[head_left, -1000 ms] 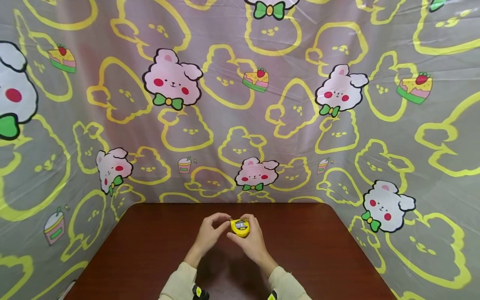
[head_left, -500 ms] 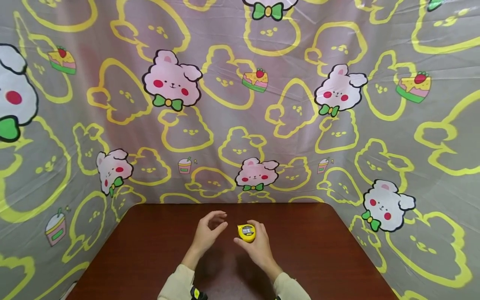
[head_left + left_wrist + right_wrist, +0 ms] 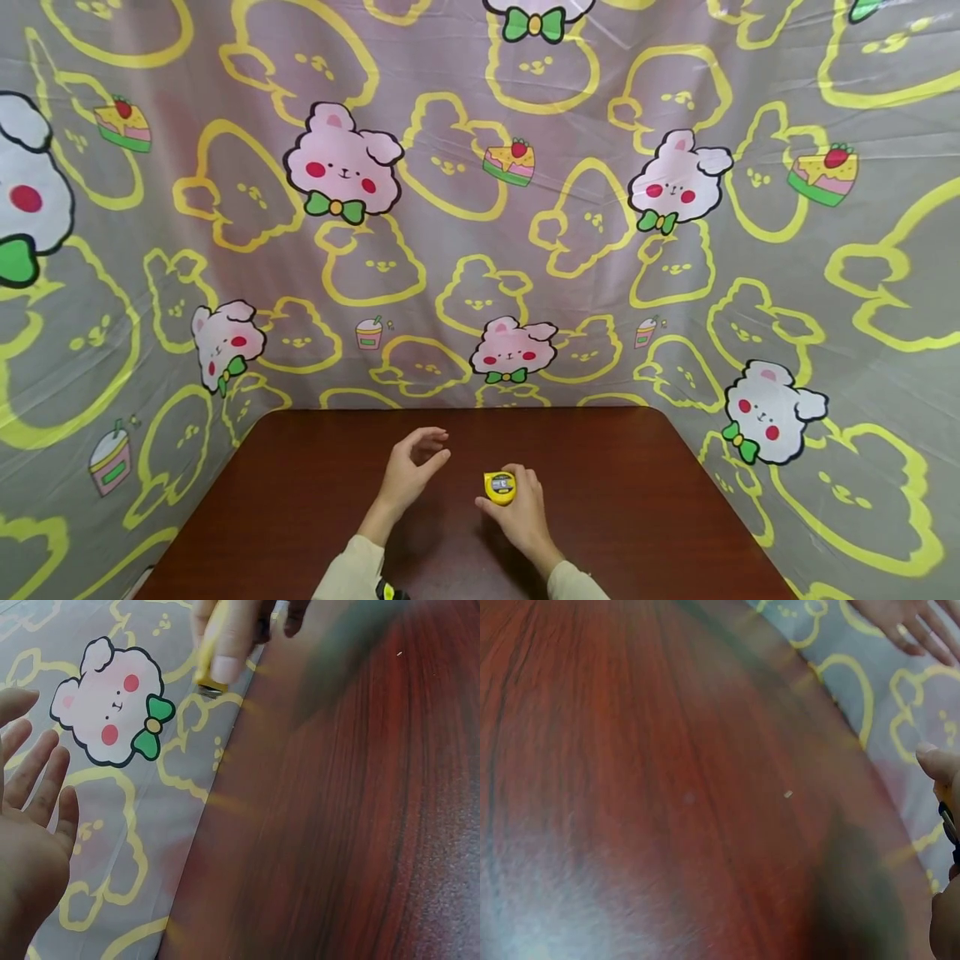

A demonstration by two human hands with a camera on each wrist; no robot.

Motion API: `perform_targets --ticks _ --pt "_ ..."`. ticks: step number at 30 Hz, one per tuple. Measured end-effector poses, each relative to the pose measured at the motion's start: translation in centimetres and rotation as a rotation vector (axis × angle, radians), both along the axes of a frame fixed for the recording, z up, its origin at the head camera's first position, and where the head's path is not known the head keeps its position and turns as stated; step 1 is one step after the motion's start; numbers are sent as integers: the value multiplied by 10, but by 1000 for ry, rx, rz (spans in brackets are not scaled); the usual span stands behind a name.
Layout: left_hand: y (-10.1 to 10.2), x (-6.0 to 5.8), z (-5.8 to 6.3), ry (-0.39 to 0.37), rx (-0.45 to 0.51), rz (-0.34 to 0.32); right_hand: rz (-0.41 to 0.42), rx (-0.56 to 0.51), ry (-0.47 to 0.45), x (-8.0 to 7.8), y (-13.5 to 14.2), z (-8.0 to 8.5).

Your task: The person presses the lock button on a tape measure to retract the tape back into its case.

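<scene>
A yellow tape measure (image 3: 500, 487) with a dark label is gripped by my right hand (image 3: 522, 510), thumb on the near side and fingers on the far side. In the left wrist view the tape measure (image 3: 213, 656) shows edge-on, with a metal tip at its lower end. Only a sliver of it shows in the right wrist view, by the thumb (image 3: 939, 763). My left hand (image 3: 408, 472) hangs to the left of it, apart from it, with fingers loosely bent and nothing between them.
Both hands are over a dark red-brown wooden table (image 3: 322, 500). A grey cloth (image 3: 442, 208) printed with rabbits and yellow outlines hangs behind the table and at both sides. A tiny pale speck (image 3: 788, 794) lies on the tabletop.
My hands have drawn apart. The right hand has brought the tape measure to the right and nearer to me; the left hand has let go of it and shifted slightly left.
</scene>
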State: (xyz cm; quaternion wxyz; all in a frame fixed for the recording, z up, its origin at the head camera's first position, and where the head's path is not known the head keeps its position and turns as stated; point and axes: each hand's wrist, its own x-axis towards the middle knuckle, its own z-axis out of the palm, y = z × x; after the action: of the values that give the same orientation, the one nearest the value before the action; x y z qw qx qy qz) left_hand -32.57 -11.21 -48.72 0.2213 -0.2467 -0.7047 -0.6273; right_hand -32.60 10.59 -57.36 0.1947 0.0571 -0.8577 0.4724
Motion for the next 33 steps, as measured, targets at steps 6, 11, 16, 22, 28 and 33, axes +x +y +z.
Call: perform_targets --ticks 6,11,16,22,28,33 --pt "-1 1 1 0 0 5 -79 85 -26 1 2 -16" --pt "-3 -3 -6 -14 -3 11 -119 137 -36 2 0 -25" --pt "-5 -17 -23 -6 -15 35 -130 185 -41 4 -4 -28" --pt "-10 -22 -29 -14 10 6 -136 227 -31 5 -8 -28" --pt "-13 -22 -30 -32 10 -13 -139 264 -2 7 -9 -29" --pt "-13 -21 -29 -9 -5 19 -152 299 -7 6 -10 -34"
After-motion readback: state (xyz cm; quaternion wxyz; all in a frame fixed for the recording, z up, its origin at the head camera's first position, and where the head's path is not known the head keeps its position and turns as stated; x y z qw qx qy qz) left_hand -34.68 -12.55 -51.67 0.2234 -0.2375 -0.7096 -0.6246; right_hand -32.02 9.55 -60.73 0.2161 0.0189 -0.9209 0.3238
